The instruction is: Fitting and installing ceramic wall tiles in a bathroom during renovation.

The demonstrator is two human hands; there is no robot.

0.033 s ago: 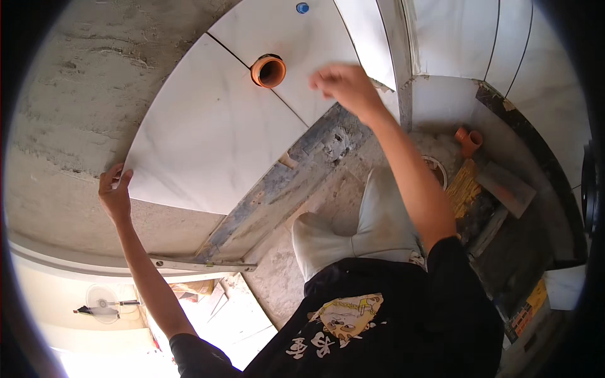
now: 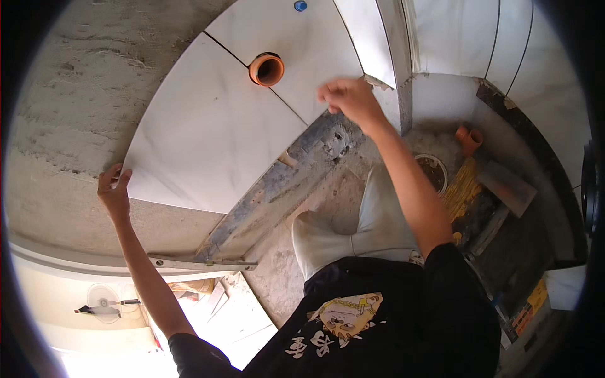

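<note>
My left hand (image 2: 116,185) grips the lower left corner of a large white marbled tile (image 2: 183,151) against rough grey wall. An orange pipe end (image 2: 266,69) pokes through the tile joint, with a small blue fitting (image 2: 300,6) higher up. My right hand (image 2: 346,101), slightly blurred, hovers over the tile right of the pipe, near its grey lower edge (image 2: 321,138). Its fingers are loosely bent and apart, with nothing visible in them.
Lower right lie an orange pipe elbow (image 2: 469,140), a round bucket (image 2: 430,173), a metal trowel (image 2: 507,189) and yellow material. A level (image 2: 208,264) rests along the left ledge. A fan (image 2: 101,296) shows lower left. Tiled walls (image 2: 454,38) rise at upper right.
My right hand has moved a little downward and to the right over the tile. My left hand stays at the tile's corner.
</note>
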